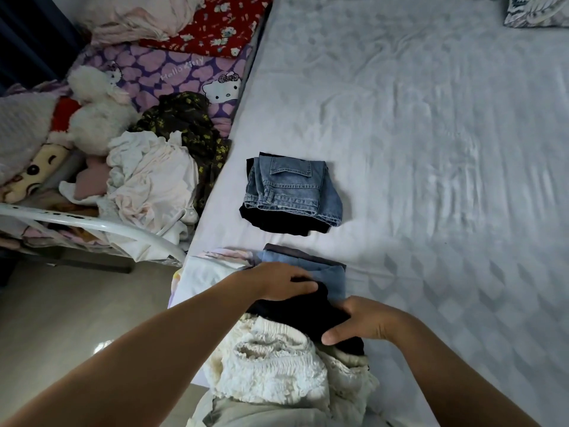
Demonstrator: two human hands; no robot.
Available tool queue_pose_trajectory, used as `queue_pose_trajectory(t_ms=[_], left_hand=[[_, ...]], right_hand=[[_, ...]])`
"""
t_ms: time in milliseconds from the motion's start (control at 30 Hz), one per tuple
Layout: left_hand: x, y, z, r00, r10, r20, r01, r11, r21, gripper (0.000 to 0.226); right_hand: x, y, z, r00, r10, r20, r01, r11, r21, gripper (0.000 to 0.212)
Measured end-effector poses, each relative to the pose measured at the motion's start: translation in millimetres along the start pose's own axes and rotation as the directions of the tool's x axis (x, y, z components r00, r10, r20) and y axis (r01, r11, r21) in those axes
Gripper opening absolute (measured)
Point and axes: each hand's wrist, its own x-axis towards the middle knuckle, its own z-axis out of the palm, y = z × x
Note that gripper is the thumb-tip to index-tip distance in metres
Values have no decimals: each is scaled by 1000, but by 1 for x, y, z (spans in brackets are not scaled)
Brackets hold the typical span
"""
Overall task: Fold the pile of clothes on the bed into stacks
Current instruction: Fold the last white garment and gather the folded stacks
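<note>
A black garment [317,315] lies on the near edge of the bed, on top of a folded blue piece [331,277]. My left hand [281,280] presses its far left edge, fingers curled over the cloth. My right hand [358,322] grips its right side, thumb on top. Below it a cream ruffled garment [277,365] is bunched against my body. Farther up the bed sits a stack with folded blue jeans [292,189] on a black item [274,221].
The white bedsheet [431,149] stretches far and right. A patterned pillow [535,10] lies at the top right corner. On the left, a second bed holds unfolded clothes [151,180], a plush toy [95,112] and printed bedding, behind a white rail [92,224].
</note>
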Motion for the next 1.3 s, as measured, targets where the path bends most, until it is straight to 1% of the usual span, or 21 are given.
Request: queue_pose_trajectory(t_ms=[67, 133, 167, 200, 233, 333, 433, 533, 633, 700, 733, 767, 800, 867, 933, 967, 1033, 1067, 1133, 1200, 1300], left_hand=[[2, 2, 6, 999, 30, 36, -30, 999, 18, 46], [-2, -1, 11, 998, 51, 29, -51, 999, -11, 44], [-3, -4, 13, 999, 46, 23, -45, 998, -32, 42], [-3, -7, 15, 999, 33, 19, -32, 998, -61, 41], [-3, -11, 16, 1000, 19, 18, -17, 996, -91, 40], [1, -19, 15, 1000, -11, 28, 15, 991, -133, 38], [9, -27, 9, 995, -42, 89, 58, 981, -185, 38], [22, -36, 5, 975, -29, 221, 79, 972, -223, 40], [34, -41, 5, 919, -48, 391, 151, 960, -236, 40], [41, -43, 6, 884, -52, 465, 202, 939, -279, 40], [44, -43, 5, 892, -43, 450, 189, 939, -286, 38], [45, -45, 4, 927, -35, 374, 149, 949, -280, 34], [48, -49, -1, 966, -30, 257, 103, 956, -275, 31], [50, -62, -9, 996, -34, 77, 55, 954, -293, 27], [50, -75, -18, 997, -11, 82, 34, 955, -294, 36], [50, -81, -21, 993, 17, 115, 9, 976, -219, 47], [52, -87, -21, 991, 37, 132, -32, 999, -41, 60], [54, -87, -19, 993, 44, 108, -45, 999, 8, 52], [58, -85, -15, 995, 75, 70, -74, 997, -8, 29], [61, -85, -14, 989, 66, 133, -50, 992, -117, 15], [63, -84, -17, 962, -11, 274, 85, 962, -258, 23]], right_hand=[[1, 9, -2, 997, 21, -80, -11, 992, 125, 58], [5, 15, -5, 973, 88, -215, -15, 947, 322, 70], [10, 18, -8, 958, 105, -268, 1, 930, 368, 74], [18, 20, -10, 946, 113, -303, 11, 925, 380, 72], [25, 19, -10, 934, 101, -343, 30, 934, 357, 61], [48, 6, -11, 903, -29, -429, 133, 967, 215, 33], [69, -6, -13, 926, -141, -350, 200, 970, 137, 28], [87, -5, -13, 986, -81, -147, 102, 985, 137, 22], [95, -9, -15, 1000, -30, 7, 30, 999, 27, 22], [97, -15, -18, 997, -35, 72, 37, 999, -29, 25], [97, -17, -20, 998, -25, 49, 26, 999, -24, 24], [95, -17, -22, 1000, -20, -16, 20, 1000, 5, 21], [97, -16, -26, 994, -13, -111, 17, 999, 37, 20], [100, -8, -36, 973, -7, -229, 33, 993, 111, 24], [98, -4, -45, 981, 15, -195, 21, 984, 179, 35], [98, -3, -49, 988, 15, -153, 11, 985, 172, 54], [98, -3, -53, 998, -17, -63, 21, 998, 56, 92], [97, -5, -51, 999, -28, -31, 28, 1000, -1, 98], [100, -8, -46, 997, -64, -46, 61, 996, -59, 83], [102, -10, -44, 994, -89, -70, 85, 995, -58, 61], [106, -6, -46, 999, -41, -7, 41, 999, -4, 49]])
